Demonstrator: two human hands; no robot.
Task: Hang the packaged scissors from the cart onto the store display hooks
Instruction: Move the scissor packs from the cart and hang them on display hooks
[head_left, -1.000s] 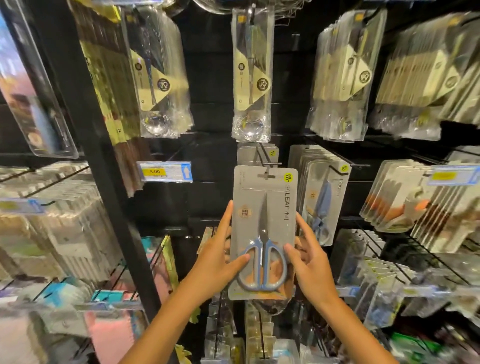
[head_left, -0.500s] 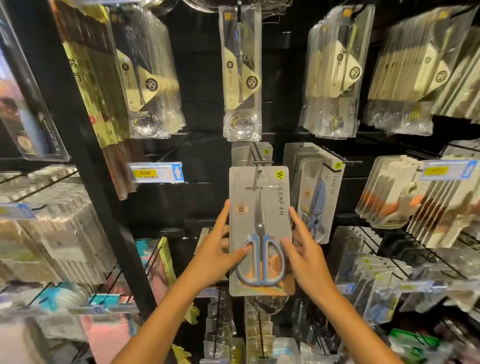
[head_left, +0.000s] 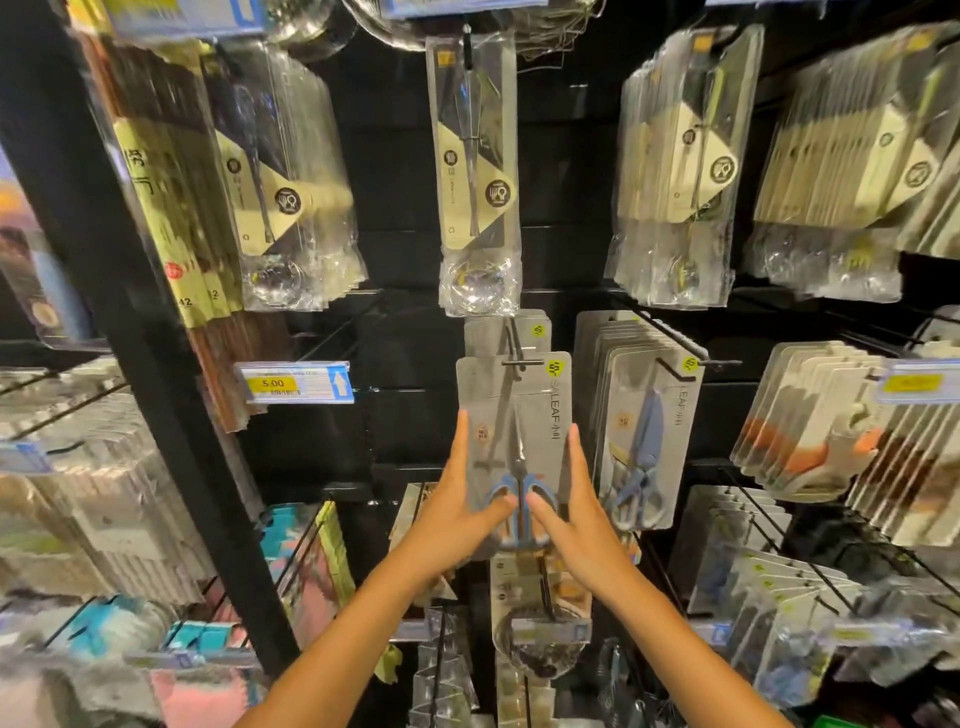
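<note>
Packaged scissors (head_left: 514, 441) — light, stiff card (slippery blister, probably) — pinched at both edges by left hand (head_left: 457, 519) and right hand (head_left: 576, 525), slot apparently on hook (head_left: 511, 343).

Both hands hold a grey scissors pack (head_left: 514, 441) upright against the black display wall (head_left: 400, 426). The left hand (head_left: 457, 514) grips its left edge, thumb on the blue handles; the right hand (head_left: 576, 519) grips the right edge, thumb beside the other. The pack's top slot sits on a hook (head_left: 514, 348), in front of another grey card (head_left: 480, 332). Just right hangs a row of like packs (head_left: 644, 431). Above hangs a clear ladle bag (head_left: 475, 171). To the left, a yellow price tag (head_left: 293, 383) reads 5.00
</note>
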